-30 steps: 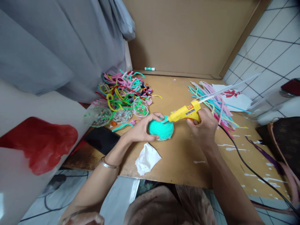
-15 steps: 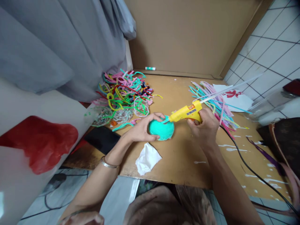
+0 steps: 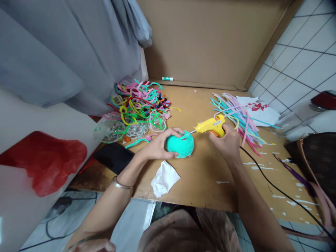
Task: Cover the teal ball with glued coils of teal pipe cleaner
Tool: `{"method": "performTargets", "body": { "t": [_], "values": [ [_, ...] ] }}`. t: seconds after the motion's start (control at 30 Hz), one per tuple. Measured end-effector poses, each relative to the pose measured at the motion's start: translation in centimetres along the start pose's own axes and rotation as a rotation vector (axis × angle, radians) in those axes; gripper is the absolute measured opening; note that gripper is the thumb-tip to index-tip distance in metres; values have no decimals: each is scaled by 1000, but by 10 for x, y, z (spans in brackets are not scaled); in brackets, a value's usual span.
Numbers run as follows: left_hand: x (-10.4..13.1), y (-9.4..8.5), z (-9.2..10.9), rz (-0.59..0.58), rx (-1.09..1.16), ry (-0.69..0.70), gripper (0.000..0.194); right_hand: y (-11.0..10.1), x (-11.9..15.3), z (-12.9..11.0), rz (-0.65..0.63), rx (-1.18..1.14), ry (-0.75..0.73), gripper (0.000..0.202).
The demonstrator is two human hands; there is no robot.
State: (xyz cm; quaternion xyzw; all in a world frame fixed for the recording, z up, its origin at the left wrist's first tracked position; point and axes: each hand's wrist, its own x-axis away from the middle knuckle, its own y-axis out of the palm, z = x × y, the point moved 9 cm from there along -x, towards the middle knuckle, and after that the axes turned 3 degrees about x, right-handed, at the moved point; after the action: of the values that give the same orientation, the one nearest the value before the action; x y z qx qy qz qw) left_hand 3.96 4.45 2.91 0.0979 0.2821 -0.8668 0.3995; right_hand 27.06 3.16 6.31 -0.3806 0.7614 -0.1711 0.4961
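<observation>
A round turquoise piece (image 3: 181, 146), with ridges like wound pipe cleaner or yarn, rests on the table. My left hand (image 3: 160, 143) is closed around its left side, fingers over the top and thumb at the front. In my right hand (image 3: 228, 141) is a yellow glue gun (image 3: 210, 126), its metal nozzle pointing left at the upper right rim of the turquoise piece. Whether the tip touches the rim I cannot tell. A black cord runs from below my right hand toward the lower right. Just in front lies a crumpled white tissue (image 3: 165, 178).
Tangled colourful pipe cleaners (image 3: 141, 101) lie at the back left, beside a black phone-like slab (image 3: 114, 157). Straight pastel pipe cleaners (image 3: 240, 117) lie back right near a clear bottle (image 3: 299, 115) and a brown bag (image 3: 315, 157). A glue stick (image 3: 167, 78) sits by the cardboard wall.
The glue gun has drawn back slightly to the right and tilted, so its metal nozzle now shows. My left hand keeps the same hold on the turquoise piece.
</observation>
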Motion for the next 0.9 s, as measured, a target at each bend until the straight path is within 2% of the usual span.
{"method": "performTargets", "body": {
  "t": [0.2,0.47,0.6,0.73,0.8,0.9],
  "values": [
    [1,-1,1,10,-9,-25,54,15,-2,46,-122,226,186,38],
    [0,-3,6,25,-67,0,52,32,11,56,-342,580,240,41],
    [-1,-3,7,23,-56,15,52,38,15,51,-398,636,189,45],
    [-1,-3,4,22,-49,16,53,30,12,41,-331,635,93,42],
    [-1,-3,3,18,-44,16,53,23,9,26,-251,527,2,34],
    [-2,-3,2,25,-33,22,53,13,8,-16,-183,105,-181,26]
  ]
}}
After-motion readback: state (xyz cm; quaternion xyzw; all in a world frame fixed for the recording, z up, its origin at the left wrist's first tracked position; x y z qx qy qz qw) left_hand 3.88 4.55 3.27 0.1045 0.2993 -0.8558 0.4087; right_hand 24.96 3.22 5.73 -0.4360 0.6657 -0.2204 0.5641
